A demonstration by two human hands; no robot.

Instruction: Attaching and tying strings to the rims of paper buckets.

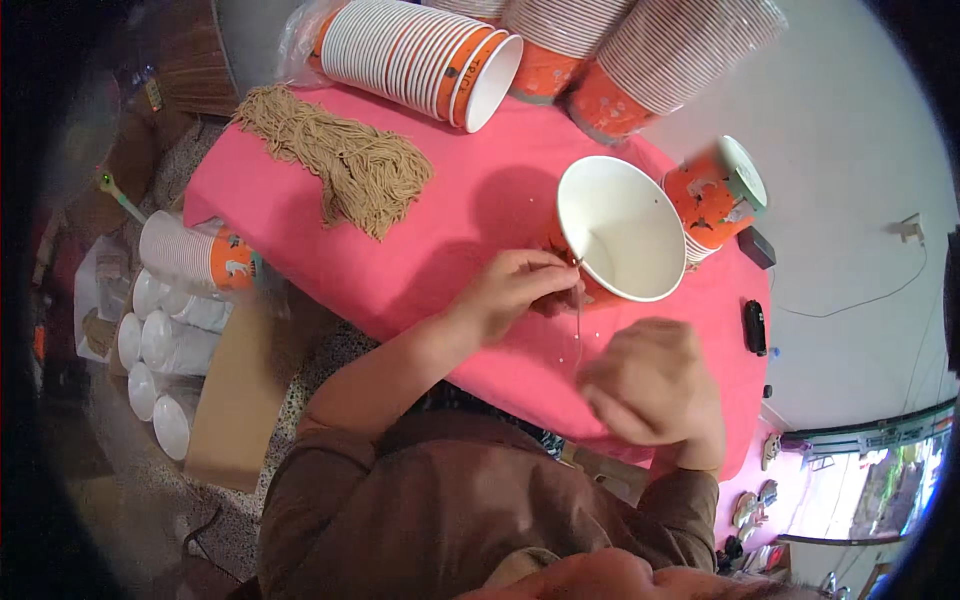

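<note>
White inside, a large paper tub is stood at two o'clock from the view's centre, on a pink tablecloth. At the tub's eight o'clock rim, a thin strand is pinched by the left hand. Near six o'clock, the right hand is blurred and curled; whether anything is gripped cannot be told. Tan yarn is laid toward ten o'clock.

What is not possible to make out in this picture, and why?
In the head view:
Bare right hand: blurred; whether it holds anything is unclear.
Thin greyish strand below the bare left hand: too fine to follow to its end.
Large round white-lined paper bucket: its outer wall is partly hidden by the left hand.
White-and-orange paper bucket stack, top middle: cut off by the top edge.
</note>
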